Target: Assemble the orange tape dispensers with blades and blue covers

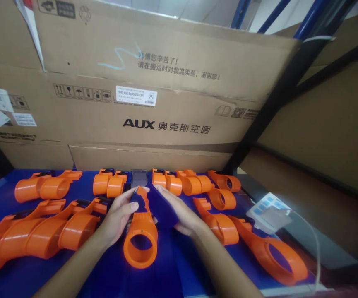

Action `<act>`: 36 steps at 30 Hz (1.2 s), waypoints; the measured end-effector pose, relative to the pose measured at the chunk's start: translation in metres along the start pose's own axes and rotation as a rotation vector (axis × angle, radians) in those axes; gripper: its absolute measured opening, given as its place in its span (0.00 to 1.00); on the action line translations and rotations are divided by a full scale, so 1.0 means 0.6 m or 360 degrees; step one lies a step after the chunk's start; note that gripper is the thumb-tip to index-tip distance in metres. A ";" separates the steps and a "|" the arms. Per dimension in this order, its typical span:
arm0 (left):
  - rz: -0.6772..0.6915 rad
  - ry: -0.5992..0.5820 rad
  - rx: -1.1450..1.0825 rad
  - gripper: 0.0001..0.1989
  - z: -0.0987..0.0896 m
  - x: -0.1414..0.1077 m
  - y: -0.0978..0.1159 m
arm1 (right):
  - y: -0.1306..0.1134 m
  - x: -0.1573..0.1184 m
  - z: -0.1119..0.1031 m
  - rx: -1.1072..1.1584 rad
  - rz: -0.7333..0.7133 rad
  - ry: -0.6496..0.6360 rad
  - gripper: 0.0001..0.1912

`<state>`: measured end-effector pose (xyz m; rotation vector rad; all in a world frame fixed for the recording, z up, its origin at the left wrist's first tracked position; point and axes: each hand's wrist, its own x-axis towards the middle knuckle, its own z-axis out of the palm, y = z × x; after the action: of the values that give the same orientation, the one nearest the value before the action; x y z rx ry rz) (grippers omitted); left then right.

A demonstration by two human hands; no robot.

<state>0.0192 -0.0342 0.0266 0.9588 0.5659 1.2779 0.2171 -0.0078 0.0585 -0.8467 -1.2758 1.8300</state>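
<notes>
In the middle of the head view, my left hand (118, 217) is closed around the handle of an orange plastic part, with its thumb on top. The part's open ring (140, 249) faces me and tilts down toward the table. A piece of dark blue cloth (164, 209) lies between my hands, and some of it also shows under my left thumb. My right hand (179, 211) grips the cloth from the right side, its fingers fairly straight and partly hidden behind it. Both hands are just above the blue table surface (110, 273).
Similar orange ringed parts (79, 231) stand in rows on both sides, and more (194, 184) at the back. A dark phone-like device (139, 178) lies behind my hands. A white box with a cable (268, 211) sits at right. A large cardboard sheet (104, 140) walls the back.
</notes>
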 end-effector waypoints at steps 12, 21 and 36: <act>0.0151 0.0052 0.0065 0.25 0.009 0.005 0.005 | -0.011 -0.008 -0.006 -0.0505 -0.0434 0.0118 0.16; 0.0134 0.0431 0.0143 0.22 0.012 0.012 -0.003 | -0.011 -0.009 -0.013 -0.1272 -0.1255 0.0444 0.14; 0.0149 0.0392 0.0117 0.23 0.009 0.012 -0.003 | -0.012 -0.006 -0.012 -0.1500 -0.1338 0.0268 0.17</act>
<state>0.0263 -0.0286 0.0293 0.9026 0.7702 1.4793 0.2261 -0.0058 0.0637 -0.7072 -1.9936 0.4500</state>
